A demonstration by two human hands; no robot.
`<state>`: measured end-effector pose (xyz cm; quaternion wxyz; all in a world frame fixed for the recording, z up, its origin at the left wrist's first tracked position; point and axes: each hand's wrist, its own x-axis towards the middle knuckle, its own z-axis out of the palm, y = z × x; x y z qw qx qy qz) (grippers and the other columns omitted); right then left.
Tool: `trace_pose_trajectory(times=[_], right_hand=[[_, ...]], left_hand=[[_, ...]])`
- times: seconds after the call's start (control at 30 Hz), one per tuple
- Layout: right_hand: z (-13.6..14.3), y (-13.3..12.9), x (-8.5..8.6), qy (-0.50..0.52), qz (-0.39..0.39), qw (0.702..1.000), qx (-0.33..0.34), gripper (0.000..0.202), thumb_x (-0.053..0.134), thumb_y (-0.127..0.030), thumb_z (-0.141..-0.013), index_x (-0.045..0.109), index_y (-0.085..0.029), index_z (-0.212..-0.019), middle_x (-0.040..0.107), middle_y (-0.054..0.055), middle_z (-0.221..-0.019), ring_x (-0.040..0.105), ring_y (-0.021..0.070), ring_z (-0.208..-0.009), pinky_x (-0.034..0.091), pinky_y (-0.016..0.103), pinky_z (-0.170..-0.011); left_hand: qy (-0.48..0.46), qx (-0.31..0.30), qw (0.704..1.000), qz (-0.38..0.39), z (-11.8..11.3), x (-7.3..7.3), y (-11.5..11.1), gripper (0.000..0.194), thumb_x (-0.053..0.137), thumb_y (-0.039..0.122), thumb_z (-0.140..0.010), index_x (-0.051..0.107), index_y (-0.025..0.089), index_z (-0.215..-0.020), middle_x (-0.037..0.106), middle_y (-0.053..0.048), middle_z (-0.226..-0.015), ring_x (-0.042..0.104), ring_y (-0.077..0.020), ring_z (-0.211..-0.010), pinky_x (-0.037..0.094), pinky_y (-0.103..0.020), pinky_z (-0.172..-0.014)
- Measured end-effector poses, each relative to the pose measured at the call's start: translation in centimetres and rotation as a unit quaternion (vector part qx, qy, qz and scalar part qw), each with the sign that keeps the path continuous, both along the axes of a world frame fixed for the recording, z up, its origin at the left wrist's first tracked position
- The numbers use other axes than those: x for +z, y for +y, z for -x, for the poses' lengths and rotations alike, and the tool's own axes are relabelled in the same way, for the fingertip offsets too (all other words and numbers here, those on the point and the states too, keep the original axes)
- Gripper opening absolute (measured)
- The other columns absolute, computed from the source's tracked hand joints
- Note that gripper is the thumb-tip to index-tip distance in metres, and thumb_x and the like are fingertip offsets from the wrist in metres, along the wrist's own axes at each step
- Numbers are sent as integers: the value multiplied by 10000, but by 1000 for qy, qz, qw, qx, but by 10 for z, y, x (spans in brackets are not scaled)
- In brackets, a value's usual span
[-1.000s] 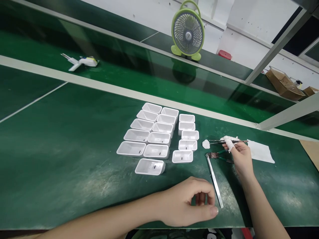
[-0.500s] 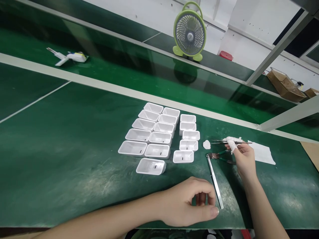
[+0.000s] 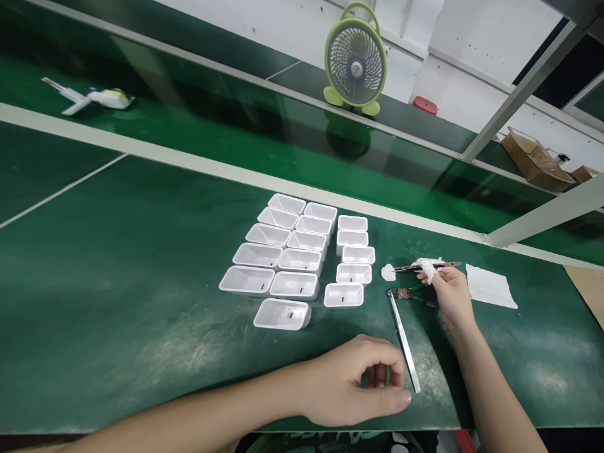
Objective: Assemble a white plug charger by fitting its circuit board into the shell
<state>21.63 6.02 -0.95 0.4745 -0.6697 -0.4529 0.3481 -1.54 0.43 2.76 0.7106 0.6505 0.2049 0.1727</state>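
Observation:
My right hand (image 3: 450, 290) holds a pair of dark tweezers (image 3: 446, 265), and a white wrapping (image 3: 429, 269) covers a finger. The tweezer tips reach a small white wad (image 3: 388, 272) on the table; whether they pinch it I cannot tell. Just below lie pliers with green handles (image 3: 406, 293), partly hidden by the hand. Silver tweezers (image 3: 406, 349) lie on the table between my hands. My left hand (image 3: 356, 384) rests at the front edge, fingers loosely curled, a gap between thumb and fingertips, nothing held.
Several larger white trays (image 3: 246, 280) and smaller white trays (image 3: 343, 296) stand in rows, with dark marks inside some. A white sheet (image 3: 491, 287) lies right of my right hand. Behind are a rail (image 3: 198, 167), a green fan (image 3: 356, 66) and a cardboard box (image 3: 538, 162).
My right hand has moved slightly left, bringing the tweezer tips to the white wad. My left hand keeps its place. The view has shifted a little.

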Motion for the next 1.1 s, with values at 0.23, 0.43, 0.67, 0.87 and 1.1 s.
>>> trace_pose_trajectory(times=[0.23,0.43,0.67,0.87,1.1], right_hand=[[1,-3,1,8,10,1000,10,267,721,-399,-651,644,-191,-502,659,39,-572,645,218,-650,492,319,-650],[2,-4,5,9,10,1000,2,257,716,-393,-631,622,-196,-494,680,52,-607,661,234,-692,499,325,-666],[4,-3,1,-12,9,1000,-2,205,683,-369,-643,660,-189,-548,657,39,-574,636,220,-638,470,305,-598],[3,-4,5,-27,-7,998,49,315,740,-467,-697,705,-184,-564,661,40,-572,655,222,-641,515,328,-658],[14,-14,16,-58,-74,987,127,188,745,-384,-728,765,-212,-654,755,63,-814,708,258,-841,534,382,-887]], left_hand=[[49,-17,999,13,-2,-5,1,268,556,421,-842,588,161,-786,588,-39,-810,528,-156,-716,446,-260,-663],[36,-15,999,13,1,-6,0,264,556,415,-844,591,158,-792,595,-47,-825,530,-162,-725,452,-274,-683],[31,-9,999,7,1,-3,1,263,565,416,-828,594,160,-778,593,-46,-801,549,-172,-724,470,-276,-666],[17,-6,1000,5,-1,-5,2,268,571,412,-831,594,153,-767,595,-47,-780,542,-165,-702,478,-275,-663],[34,-6,999,8,0,1,3,247,563,397,-840,606,157,-800,597,-47,-814,548,-169,-722,481,-277,-670]])
